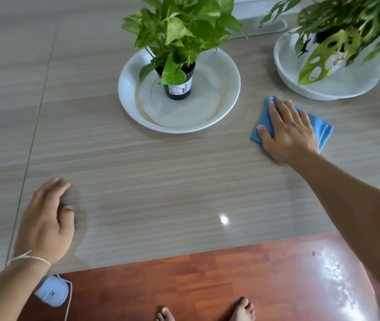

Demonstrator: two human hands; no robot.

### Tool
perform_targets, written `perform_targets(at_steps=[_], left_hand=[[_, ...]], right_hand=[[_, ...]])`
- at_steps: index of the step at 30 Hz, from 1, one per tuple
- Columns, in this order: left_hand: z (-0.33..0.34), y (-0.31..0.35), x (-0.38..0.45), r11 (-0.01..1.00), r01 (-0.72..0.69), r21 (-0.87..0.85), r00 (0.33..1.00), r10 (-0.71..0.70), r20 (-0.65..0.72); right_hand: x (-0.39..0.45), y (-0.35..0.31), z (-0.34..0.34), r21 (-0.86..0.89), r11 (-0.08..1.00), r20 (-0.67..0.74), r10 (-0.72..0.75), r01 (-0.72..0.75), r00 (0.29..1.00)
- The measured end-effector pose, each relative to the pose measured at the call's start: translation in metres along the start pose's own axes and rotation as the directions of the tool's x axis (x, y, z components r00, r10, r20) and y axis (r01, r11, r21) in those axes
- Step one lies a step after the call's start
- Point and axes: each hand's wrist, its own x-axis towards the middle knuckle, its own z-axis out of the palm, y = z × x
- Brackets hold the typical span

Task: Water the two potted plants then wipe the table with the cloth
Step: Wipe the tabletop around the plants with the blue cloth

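A leafy green plant in a black pot (178,85) stands in a white dish (229,89) at the middle of the grey wood-grain table (151,172). A second plant with holed leaves (337,40) sits in another white dish (346,88) at the far right. My right hand (288,130) lies flat with straight fingers on a folded blue cloth (322,129), pressing it onto the table between the two dishes. My left hand (45,221) rests with relaxed fingers on the table near its front left edge, holding nothing.
The table's front edge runs across the lower part of the view, with red-brown wooden floor (207,281) and bare feet (207,311) below it. A pale blue object (53,291) with a cord hangs under my left wrist. A grey flat base (260,26) lies behind the plants.
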Motion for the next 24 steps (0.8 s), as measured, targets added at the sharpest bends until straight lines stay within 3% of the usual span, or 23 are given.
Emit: perform_targets(at_steps=[11, 24], left_hand=[[-0.017, 0.027, -0.001, 0.998, 0.057, 0.042, 0.997, -0.059, 0.058], [-0.017, 0.022, -0.003, 0.996, 0.050, 0.079, 0.991, -0.060, 0.121]], right_hand=[[0.021, -0.030, 0.003, 0.005, 1.000, 0.006, -0.028, 0.028, 1.000], [-0.134, -0.185, 0.025, 0.036, 0.963, -0.065, -0.265, 0.268, 0.962]])
